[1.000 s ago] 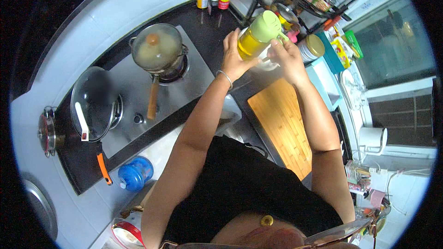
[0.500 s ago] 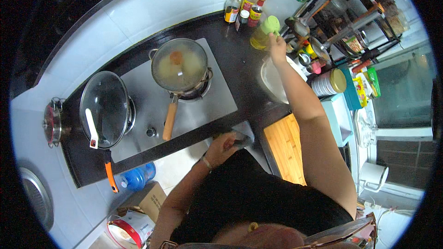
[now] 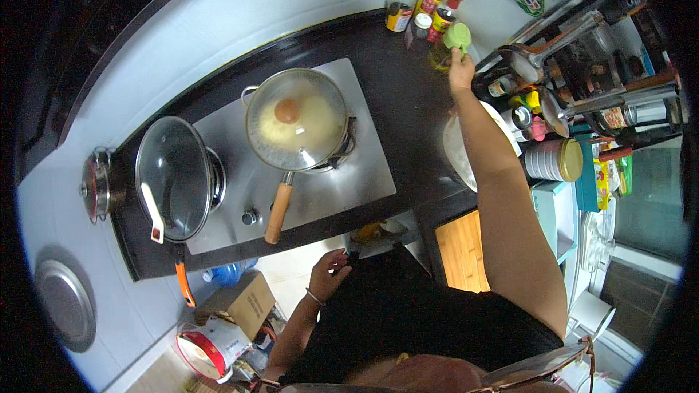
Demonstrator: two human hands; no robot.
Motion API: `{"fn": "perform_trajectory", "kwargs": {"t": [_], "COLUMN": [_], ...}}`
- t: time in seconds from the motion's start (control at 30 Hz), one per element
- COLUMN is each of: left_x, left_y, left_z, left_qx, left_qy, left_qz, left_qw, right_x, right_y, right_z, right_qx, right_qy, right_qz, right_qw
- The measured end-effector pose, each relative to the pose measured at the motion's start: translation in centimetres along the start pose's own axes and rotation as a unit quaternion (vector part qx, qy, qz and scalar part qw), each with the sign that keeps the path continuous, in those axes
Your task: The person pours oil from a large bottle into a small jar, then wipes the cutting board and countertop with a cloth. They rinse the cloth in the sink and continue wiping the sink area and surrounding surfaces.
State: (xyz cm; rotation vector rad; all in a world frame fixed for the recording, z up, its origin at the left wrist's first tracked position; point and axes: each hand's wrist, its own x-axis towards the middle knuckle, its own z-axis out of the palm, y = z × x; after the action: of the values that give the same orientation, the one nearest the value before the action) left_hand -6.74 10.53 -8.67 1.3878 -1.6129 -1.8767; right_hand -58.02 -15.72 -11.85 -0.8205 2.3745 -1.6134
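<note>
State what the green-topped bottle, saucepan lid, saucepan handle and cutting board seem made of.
Green-topped bottle: top likely plastic, opaque and evenly coloured; the body is too blurred to tell glass from plastic.
Saucepan lid: probably clear glass, glossy, see-through with glints.
Saucepan handle: apparently wood, smooth and tan.
Cutting board: bamboo or wood, judging by its pale strips.

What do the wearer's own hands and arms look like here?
The left hand is ungloved, with a slim silvery bracelet at its wrist. The right hand is ungloved too, no wristband visible. A black top is worn; both forearms are sleeveless.
</note>
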Motion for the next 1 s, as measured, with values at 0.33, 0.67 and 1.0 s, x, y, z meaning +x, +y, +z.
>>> {"fn": "perform_trajectory", "kwargs": {"t": [0.33,0.67,1.0], "left_x": [1.5,3.4,5.8], "left_y": [2.1,4.3,7.7], "left_z": [-0.4,1.5,10.0], "left_qx": [0.046,0.098,0.214], "left_qy": [-0.035,-0.176,-0.361], "left_qz": [0.050,0.099,0.157], "left_qw": [0.997,0.974,0.894], "right_x": [0.3,-34.5,-52.8], "right_y": [-1.7,-8.1,0.2], "right_z": [-3.2,-16.6,-32.5], "right_qx": [-0.254,0.068,-0.064], "right_qy": [-0.014,-0.221,0.064], "right_qz": [-0.024,-0.161,0.173], "right_qw": [0.967,0.960,0.981]}}
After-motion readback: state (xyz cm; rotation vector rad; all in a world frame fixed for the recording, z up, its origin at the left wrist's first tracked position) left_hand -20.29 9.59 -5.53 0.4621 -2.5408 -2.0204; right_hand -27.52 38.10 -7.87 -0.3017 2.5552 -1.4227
